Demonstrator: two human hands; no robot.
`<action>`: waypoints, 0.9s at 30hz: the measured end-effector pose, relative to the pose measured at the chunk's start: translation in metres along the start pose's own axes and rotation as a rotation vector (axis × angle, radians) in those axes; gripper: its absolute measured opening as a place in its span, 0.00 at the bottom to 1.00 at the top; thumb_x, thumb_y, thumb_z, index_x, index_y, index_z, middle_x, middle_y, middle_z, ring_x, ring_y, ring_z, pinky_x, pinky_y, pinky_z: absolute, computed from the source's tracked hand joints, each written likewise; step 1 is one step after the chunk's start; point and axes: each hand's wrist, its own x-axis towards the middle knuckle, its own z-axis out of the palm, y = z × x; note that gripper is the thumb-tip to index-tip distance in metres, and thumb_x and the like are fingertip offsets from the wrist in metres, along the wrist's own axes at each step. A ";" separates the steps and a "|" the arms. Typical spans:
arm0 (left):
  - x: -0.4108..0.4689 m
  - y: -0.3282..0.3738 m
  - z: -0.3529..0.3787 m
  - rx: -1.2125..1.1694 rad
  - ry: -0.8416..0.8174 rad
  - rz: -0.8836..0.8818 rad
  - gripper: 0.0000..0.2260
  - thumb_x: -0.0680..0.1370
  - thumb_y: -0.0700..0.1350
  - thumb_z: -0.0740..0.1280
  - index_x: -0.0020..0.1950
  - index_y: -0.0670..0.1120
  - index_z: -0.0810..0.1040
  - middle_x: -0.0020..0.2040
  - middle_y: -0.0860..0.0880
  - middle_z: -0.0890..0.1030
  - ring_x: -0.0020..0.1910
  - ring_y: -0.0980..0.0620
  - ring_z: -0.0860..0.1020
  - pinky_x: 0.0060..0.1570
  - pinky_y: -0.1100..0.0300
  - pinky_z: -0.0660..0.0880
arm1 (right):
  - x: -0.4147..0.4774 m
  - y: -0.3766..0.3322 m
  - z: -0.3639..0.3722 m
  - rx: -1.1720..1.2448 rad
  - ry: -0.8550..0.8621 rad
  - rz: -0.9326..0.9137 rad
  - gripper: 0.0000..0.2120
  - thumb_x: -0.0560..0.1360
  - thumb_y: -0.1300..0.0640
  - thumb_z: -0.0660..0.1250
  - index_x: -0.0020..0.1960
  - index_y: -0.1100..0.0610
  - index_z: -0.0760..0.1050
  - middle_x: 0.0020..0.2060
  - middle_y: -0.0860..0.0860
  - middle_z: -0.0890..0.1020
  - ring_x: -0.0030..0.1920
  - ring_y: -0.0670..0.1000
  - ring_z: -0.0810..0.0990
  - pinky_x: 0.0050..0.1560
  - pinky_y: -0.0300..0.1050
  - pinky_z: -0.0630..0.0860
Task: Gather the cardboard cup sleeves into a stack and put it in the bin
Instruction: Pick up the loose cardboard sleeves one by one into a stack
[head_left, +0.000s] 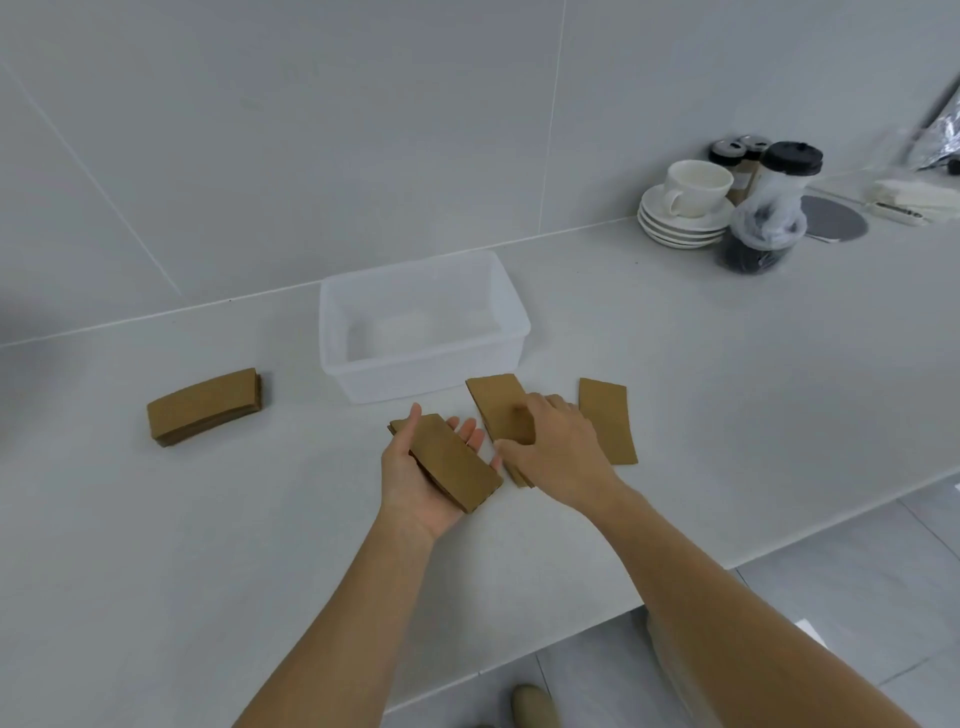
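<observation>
My left hand (415, 480) lies palm up and holds a small stack of brown cardboard cup sleeves (449, 462). My right hand (553, 449) rests palm down on another pile of sleeves (496, 402) on the counter, fingers curled over it. A single sleeve (607, 421) lies flat just right of that hand. A further stack of sleeves (202, 408) sits far to the left. The translucent white plastic bin (423, 327) stands empty right behind my hands.
At the back right stand stacked saucers with a white cup (693, 195), lidded jars (769, 208) and a round grey disc (834, 218). The counter's front edge (519, 660) runs diagonally at the lower right, with floor and a shoe below it.
</observation>
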 end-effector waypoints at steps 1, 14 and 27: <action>-0.001 0.001 0.000 0.012 -0.035 0.004 0.22 0.69 0.58 0.69 0.51 0.42 0.78 0.46 0.44 0.83 0.45 0.44 0.82 0.41 0.46 0.79 | -0.001 -0.007 0.000 0.038 -0.014 -0.012 0.21 0.71 0.50 0.64 0.60 0.58 0.68 0.56 0.54 0.74 0.58 0.55 0.70 0.58 0.48 0.66; -0.007 -0.001 -0.010 0.106 -0.094 0.036 0.21 0.64 0.61 0.71 0.45 0.46 0.84 0.46 0.45 0.85 0.50 0.43 0.82 0.49 0.49 0.78 | -0.012 -0.031 0.036 0.078 -0.096 -0.131 0.23 0.71 0.49 0.65 0.63 0.54 0.67 0.62 0.53 0.72 0.63 0.53 0.67 0.64 0.48 0.63; 0.000 -0.015 -0.005 0.114 -0.022 -0.037 0.20 0.69 0.55 0.69 0.55 0.44 0.80 0.55 0.46 0.83 0.51 0.43 0.82 0.49 0.48 0.77 | -0.017 -0.003 0.046 0.028 -0.121 -0.197 0.23 0.73 0.46 0.62 0.66 0.52 0.65 0.66 0.53 0.69 0.65 0.55 0.66 0.63 0.49 0.60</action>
